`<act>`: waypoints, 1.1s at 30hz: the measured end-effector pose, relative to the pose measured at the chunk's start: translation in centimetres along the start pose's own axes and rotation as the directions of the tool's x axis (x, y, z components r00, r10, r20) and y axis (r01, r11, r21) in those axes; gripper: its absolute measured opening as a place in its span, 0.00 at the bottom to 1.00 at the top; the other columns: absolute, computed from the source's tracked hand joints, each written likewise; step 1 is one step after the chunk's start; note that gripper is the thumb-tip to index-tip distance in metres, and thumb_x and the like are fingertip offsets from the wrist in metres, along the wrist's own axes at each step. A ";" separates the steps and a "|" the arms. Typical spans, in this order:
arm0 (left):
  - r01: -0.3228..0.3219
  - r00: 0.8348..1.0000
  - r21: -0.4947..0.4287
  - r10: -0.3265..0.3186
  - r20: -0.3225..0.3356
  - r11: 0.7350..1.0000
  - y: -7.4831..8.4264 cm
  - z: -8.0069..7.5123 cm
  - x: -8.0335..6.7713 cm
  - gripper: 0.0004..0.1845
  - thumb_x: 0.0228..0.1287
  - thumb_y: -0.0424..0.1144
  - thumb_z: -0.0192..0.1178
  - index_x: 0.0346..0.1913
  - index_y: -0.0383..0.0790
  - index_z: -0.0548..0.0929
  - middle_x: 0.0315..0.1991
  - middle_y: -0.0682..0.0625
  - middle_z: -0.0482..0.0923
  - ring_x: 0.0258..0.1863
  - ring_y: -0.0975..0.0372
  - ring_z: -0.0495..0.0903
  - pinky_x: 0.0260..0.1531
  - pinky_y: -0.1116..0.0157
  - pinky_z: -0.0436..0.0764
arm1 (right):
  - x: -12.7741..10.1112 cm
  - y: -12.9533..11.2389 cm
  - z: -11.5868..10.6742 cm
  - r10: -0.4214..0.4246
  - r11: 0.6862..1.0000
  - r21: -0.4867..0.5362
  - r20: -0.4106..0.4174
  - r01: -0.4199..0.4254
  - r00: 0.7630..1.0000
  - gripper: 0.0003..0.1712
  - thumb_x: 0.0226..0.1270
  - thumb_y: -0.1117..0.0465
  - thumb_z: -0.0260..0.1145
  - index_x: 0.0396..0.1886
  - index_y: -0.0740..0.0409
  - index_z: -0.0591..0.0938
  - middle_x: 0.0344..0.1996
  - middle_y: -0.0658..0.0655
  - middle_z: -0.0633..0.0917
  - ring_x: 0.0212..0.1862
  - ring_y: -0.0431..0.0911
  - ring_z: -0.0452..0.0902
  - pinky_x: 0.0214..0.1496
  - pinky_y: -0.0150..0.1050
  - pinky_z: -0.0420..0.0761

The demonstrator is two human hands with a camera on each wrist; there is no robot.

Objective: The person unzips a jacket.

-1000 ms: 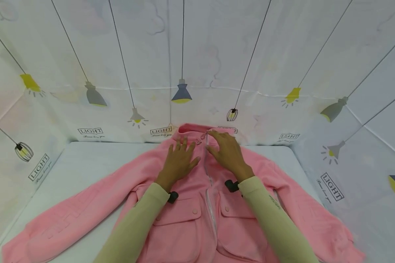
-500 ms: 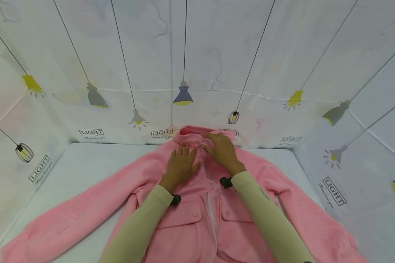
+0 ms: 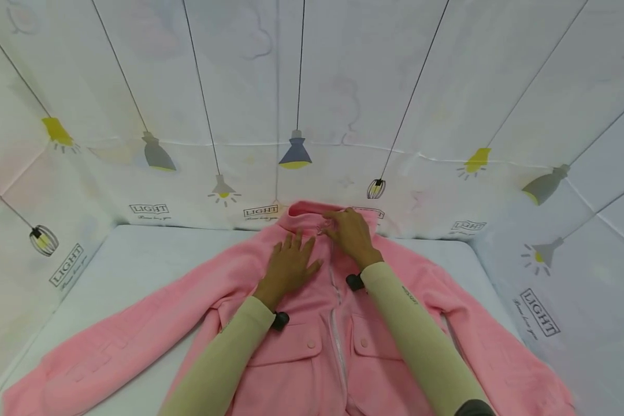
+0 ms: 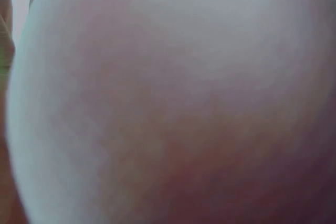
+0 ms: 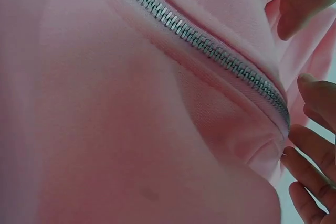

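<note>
A pink zip-up jacket (image 3: 312,303) lies spread front side up, its sleeves reaching out to both sides. My left hand (image 3: 288,268) rests on its upper chest, just below the collar (image 3: 299,219), with the fingers spread. At the collar's front, by the top of the zipper (image 5: 205,48), my right hand (image 3: 351,234) touches the cloth. In the right wrist view its thumb (image 5: 296,11) and fingers (image 5: 310,169) are apart around the collar edge; some fingertips are behind cloth. Only blurred pale surface fills most of the left wrist view.
The white table (image 3: 156,248) shows around the jacket. Behind it and at both sides hang sheets (image 3: 333,104) printed with lamps; the collar's back lies close to the rear one. Flap pockets (image 3: 286,346) with snap buttons sit low on the jacket.
My right hand has slid slightly left over the collar front, covering more of the small dark marks there. The left hand stays on the chest. The head view has shifted a little.
</note>
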State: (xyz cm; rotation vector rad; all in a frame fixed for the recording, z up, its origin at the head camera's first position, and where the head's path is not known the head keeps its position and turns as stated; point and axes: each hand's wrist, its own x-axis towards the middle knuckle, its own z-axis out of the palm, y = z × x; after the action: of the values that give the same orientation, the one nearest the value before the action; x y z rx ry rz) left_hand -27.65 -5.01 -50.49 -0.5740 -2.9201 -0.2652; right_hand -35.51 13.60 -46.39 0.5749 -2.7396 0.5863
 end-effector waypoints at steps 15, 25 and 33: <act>0.006 1.000 0.000 -0.006 0.010 1.000 -0.2 -0.1 -0.2 0.36 0.82 0.62 0.50 0.81 0.45 0.68 0.79 0.32 0.65 0.78 0.36 0.68 0.70 0.39 0.73 | 1.2 2.0 1.6 0.037 0.999 0.018 0.034 -0.038 0.999 0.13 0.66 0.60 0.78 0.49 0.56 0.93 0.43 0.58 0.93 0.47 0.58 0.82 0.56 0.54 0.80; 0.000 1.000 -0.013 0.000 -0.010 1.000 -0.1 0.3 -0.3 0.34 0.82 0.61 0.51 0.80 0.45 0.69 0.79 0.31 0.66 0.77 0.36 0.69 0.70 0.38 0.73 | 1.5 3.5 3.3 0.063 0.998 -0.027 0.032 -0.062 0.997 0.14 0.60 0.55 0.83 0.42 0.57 0.94 0.39 0.57 0.93 0.46 0.57 0.87 0.54 0.53 0.83; -0.007 0.999 0.020 0.008 -0.047 1.000 -0.3 0.1 -0.4 0.33 0.81 0.60 0.54 0.78 0.43 0.72 0.77 0.32 0.70 0.74 0.38 0.73 0.67 0.40 0.77 | 1.6 3.5 3.9 0.057 0.998 -0.020 0.025 -0.056 0.998 0.13 0.61 0.56 0.83 0.41 0.58 0.93 0.39 0.58 0.92 0.47 0.57 0.87 0.56 0.54 0.83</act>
State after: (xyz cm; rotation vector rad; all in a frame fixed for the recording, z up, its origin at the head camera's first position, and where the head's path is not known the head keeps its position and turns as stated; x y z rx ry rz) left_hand -27.42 -5.39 -50.69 -0.5682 -2.8708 -0.2450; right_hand -39.18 14.32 -50.37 0.5052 -2.7909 0.5684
